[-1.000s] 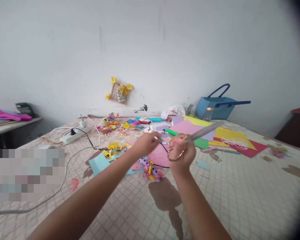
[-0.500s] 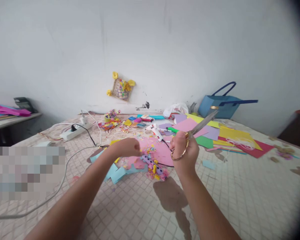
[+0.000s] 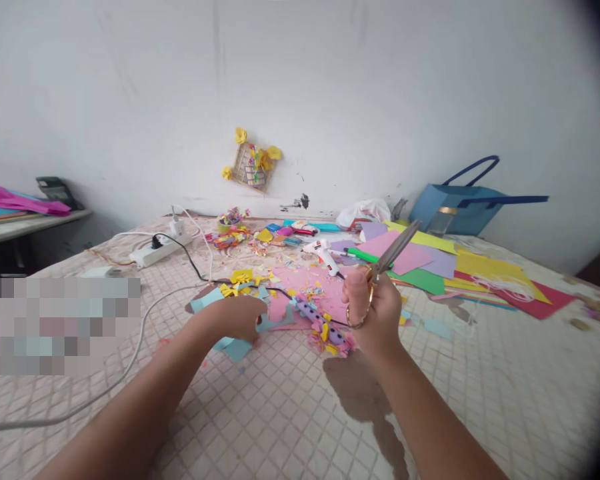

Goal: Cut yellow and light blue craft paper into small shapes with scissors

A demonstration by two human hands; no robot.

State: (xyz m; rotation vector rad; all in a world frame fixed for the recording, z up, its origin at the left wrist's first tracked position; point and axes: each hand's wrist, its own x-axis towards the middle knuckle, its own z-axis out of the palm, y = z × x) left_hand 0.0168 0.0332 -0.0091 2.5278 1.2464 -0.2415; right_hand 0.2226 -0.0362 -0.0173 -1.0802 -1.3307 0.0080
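Note:
My right hand (image 3: 373, 310) is closed around scissors (image 3: 397, 250) with gold-coloured handles, its thumb upright and the blades pointing up and away to the right. My left hand (image 3: 237, 319) is bent down with curled fingers over light blue paper pieces (image 3: 235, 349). Its fingertips are mostly hidden, so whether a piece is pinched does not show. A light blue cut piece (image 3: 276, 320) lies right beside those fingers. Between my hands rests a purple dotted strip (image 3: 320, 321) with pink and yellow paper fringes. Under it is a pink sheet (image 3: 325, 283) strewn with scraps.
A white glue gun (image 3: 323, 255) lies beyond my right hand. Coloured sheets (image 3: 420, 257) and a blue bag (image 3: 457, 207) are at the right. A power strip (image 3: 160, 251) and a white cable (image 3: 140, 353) run along the left. Yellow paper scraps (image 3: 240, 277) lie behind my left hand.
My left hand has lowered and moved left, away from the dotted strip to the light blue paper. My right hand still holds the scissors. The view has shifted slightly left.

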